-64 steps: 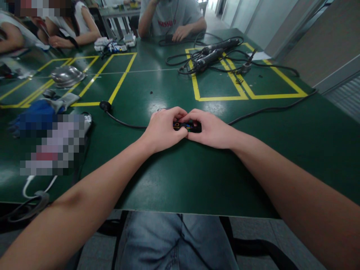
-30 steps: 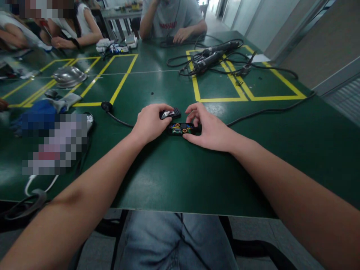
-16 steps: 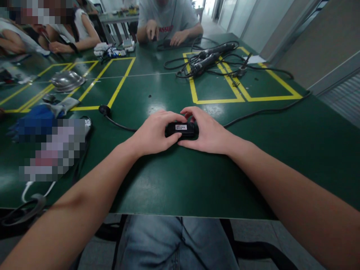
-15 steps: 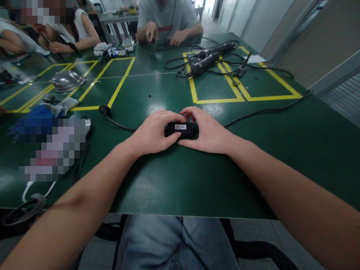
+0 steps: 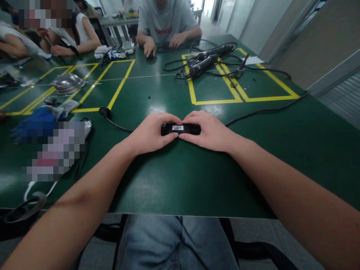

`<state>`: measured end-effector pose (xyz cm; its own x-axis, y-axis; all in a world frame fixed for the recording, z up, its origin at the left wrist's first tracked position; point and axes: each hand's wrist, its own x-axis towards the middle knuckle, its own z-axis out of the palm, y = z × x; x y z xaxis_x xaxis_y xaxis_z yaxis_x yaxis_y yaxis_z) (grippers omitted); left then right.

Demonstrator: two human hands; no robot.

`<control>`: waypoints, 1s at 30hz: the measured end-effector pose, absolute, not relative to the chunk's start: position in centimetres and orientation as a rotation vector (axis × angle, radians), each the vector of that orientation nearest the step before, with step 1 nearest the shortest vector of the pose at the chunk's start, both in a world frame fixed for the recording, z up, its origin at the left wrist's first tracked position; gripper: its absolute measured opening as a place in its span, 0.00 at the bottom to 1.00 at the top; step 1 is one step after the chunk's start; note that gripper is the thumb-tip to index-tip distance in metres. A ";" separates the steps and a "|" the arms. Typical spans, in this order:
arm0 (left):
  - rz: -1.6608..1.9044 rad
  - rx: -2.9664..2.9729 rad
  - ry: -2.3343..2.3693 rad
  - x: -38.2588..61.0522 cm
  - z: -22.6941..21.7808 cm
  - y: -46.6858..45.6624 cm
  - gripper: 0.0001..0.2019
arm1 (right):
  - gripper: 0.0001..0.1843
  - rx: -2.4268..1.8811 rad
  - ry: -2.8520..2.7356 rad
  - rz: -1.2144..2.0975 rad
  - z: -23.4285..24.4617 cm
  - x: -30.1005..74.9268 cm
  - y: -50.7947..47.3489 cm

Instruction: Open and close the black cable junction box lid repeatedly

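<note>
As both hands close on a small black case near the front edge of the green counter, the left hand takes its left end and the right hand its right end. Each grip is clamped on the case, fingers curled over the top and thumbs along the near side. The case lies flat on the counter, white label up.

A second ago the left hand held a black cover apart, just behind an open tray that showed a board with orange rings. Half a second ago the cover sat on top, with the hands looser about it. Now the board is out of sight and the fingers have drawn in from both ends. The two halves appear joined, so the closing of the case looks all but done, though whether the seam has fully seated cannot be told.

Left of the case a black cable runs off, and right of it another trails away. Beyond the case, yellow tape frames corded tools, and a person in a grey shirt sits at the far end.
</note>
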<state>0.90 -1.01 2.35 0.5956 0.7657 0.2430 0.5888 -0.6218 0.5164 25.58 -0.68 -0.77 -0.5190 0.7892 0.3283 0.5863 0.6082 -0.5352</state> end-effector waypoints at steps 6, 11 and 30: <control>0.634 2.283 1.067 0.8 2.2 -0.7 0.17 | 0.18 -1.123 -2.290 0.518 -0.9 25.8 -0.4; 0.655 2.264 1.062 0.6 2.0 -0.6 0.26 | 0.18 -1.146 -2.287 0.535 -0.7 25.6 -0.5; 0.653 2.343 1.061 0.9 2.0 -1.0 0.20 | 0.17 -1.144 -2.305 0.500 -1.0 25.7 -0.7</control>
<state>0.88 -0.97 2.03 0.5847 0.7803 0.2219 0.5496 -0.5822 0.5992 25.66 -0.67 -0.97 -0.5119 0.8116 0.2817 0.6221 0.5763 -0.5300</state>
